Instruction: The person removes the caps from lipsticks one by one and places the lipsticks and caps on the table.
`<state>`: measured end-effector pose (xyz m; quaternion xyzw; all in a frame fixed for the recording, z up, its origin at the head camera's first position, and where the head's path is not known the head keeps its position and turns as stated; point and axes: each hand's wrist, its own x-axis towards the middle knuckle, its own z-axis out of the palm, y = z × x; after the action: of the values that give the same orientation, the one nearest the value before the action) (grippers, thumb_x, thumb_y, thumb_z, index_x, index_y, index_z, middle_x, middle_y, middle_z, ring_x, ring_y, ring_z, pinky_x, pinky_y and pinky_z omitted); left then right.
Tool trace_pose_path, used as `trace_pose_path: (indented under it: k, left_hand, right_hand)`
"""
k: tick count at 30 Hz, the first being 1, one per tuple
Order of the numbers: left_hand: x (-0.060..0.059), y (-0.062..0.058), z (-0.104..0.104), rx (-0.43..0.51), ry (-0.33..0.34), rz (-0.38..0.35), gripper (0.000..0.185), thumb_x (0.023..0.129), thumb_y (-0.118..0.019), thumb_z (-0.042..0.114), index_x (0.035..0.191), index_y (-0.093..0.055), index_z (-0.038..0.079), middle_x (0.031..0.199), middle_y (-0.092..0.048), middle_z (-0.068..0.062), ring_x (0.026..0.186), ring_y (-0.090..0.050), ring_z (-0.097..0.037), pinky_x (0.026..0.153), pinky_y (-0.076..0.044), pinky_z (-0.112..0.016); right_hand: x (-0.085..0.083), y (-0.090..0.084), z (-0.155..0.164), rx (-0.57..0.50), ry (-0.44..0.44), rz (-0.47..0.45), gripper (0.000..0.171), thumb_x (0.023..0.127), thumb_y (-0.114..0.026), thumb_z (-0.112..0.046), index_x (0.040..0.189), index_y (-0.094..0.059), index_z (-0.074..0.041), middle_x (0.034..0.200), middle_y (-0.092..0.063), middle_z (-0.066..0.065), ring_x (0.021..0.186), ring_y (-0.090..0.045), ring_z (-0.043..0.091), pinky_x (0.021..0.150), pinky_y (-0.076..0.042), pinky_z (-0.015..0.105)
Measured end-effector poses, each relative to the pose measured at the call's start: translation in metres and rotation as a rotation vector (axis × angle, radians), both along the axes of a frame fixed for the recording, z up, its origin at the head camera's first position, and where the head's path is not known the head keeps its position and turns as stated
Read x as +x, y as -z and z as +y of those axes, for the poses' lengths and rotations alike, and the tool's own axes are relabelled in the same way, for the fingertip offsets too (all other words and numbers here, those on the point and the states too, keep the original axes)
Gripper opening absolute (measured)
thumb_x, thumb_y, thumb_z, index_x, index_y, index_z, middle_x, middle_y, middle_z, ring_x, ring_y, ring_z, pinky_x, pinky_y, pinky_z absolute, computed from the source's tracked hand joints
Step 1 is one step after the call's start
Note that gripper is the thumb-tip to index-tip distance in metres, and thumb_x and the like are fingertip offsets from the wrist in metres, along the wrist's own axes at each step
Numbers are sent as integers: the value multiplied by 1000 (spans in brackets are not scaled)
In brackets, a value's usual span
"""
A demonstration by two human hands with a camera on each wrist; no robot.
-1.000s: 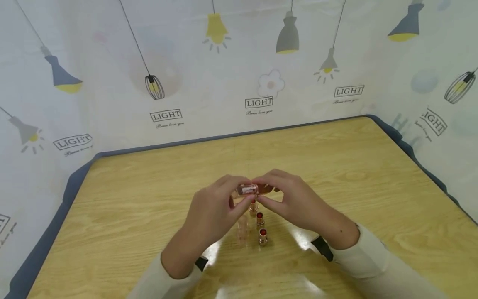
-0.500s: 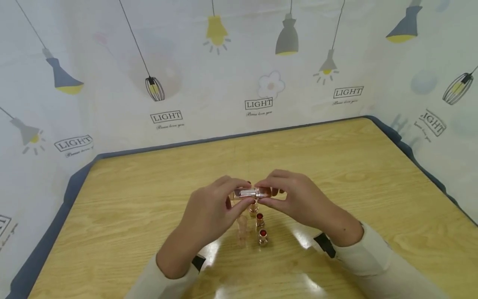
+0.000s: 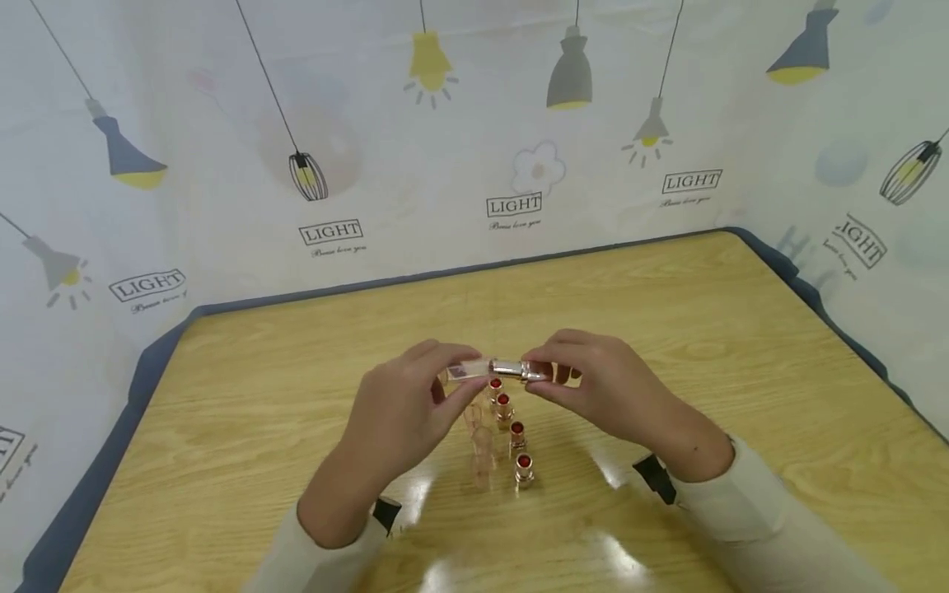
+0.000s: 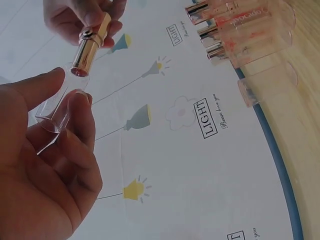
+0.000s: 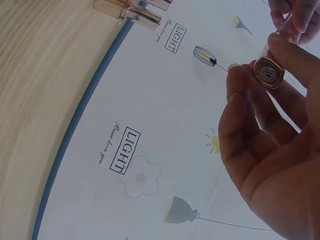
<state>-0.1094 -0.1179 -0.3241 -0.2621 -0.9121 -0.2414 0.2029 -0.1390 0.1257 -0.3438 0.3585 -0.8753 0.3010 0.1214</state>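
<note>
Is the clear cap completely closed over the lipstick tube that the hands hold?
No. In the left wrist view the clear cap in the left hand sits apart from the lipstick tube in the right hand.

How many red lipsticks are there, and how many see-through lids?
Lipsticks standing on the table: 4
Lipstick in the right hand: 1
Clear lid in the left hand: 1
Clear lids on the table: at least 2, too faint to count exactly
Total: at least 8
</note>
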Motion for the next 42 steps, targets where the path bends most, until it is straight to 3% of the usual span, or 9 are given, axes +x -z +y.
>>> trace_pose_path:
  k: [11,18,25,31,33,36,38,41,42]
  left_hand:
    - [-3,-1,-3,57,-53,-57,29,88,-72,21,115,-64,15,93,-73,2,57,-56,0,48,-42,-17]
    - [-2,-1,-2,73,-87,-134,34,91,-69,21,123,-59,17,100,-75,4,72,-68,-8,48,-43,-19]
    - [-5,1,-2,90,-65,-47,35,92,-71,20,126,-66,16,106,-76,1,84,-72,-12,63,-54,-23]
    - [-5,4,0,137,-86,-92,33,92,-72,19,123,-60,15,110,-75,2,96,-72,-17,78,-57,-35]
    - [-7,4,0,152,-84,-115,33,93,-70,19,123,-57,14,113,-75,2,101,-72,-20,74,-56,-34]
    - [-11,6,0,176,-81,-182,33,96,-65,20,125,-50,14,119,-73,2,94,-72,-20,54,-49,-27]
    - [-15,8,-2,184,-83,-243,33,98,-61,20,127,-46,14,123,-72,2,70,-66,-16,43,-36,-25]
    - [-23,10,-5,175,-87,-335,32,100,-56,23,128,-43,15,128,-69,0,51,-45,-11,45,-36,-24]
    - [-26,11,-6,168,-89,-356,32,101,-55,24,129,-42,15,128,-69,0,49,-44,-11,48,-38,-26]
  right_hand:
    - [0,-1,-1,-42,37,-30,23,86,-80,-22,108,-73,-14,91,-68,-7,76,-61,4,63,-52,20]
    - [3,-1,-1,-57,27,-45,23,88,-78,-21,109,-73,-13,92,-68,-7,76,-61,2,66,-54,20]
    - [3,-2,-4,-78,9,-33,23,89,-77,-21,109,-72,-12,92,-69,-6,77,-62,3,68,-55,21]
    - [3,-2,-3,-69,10,-46,23,89,-77,-21,109,-72,-12,93,-69,-6,77,-62,3,69,-54,21]
    - [3,-4,-3,-77,12,-43,23,89,-77,-21,109,-72,-12,92,-69,-6,77,-61,3,68,-54,21]
    - [2,-6,-5,-92,3,-56,22,89,-77,-21,109,-72,-12,93,-69,-6,77,-62,3,68,-54,22]
    - [2,-6,-6,-101,-9,-76,21,90,-76,-21,109,-72,-13,94,-69,-6,78,-62,3,69,-55,22]
    - [2,-6,-6,-104,-5,-88,21,90,-76,-21,109,-72,-13,94,-69,-7,78,-62,3,69,-55,22]
    - [2,-7,-6,-108,0,-88,21,89,-76,-20,109,-72,-13,94,-69,-7,77,-62,3,69,-55,23]
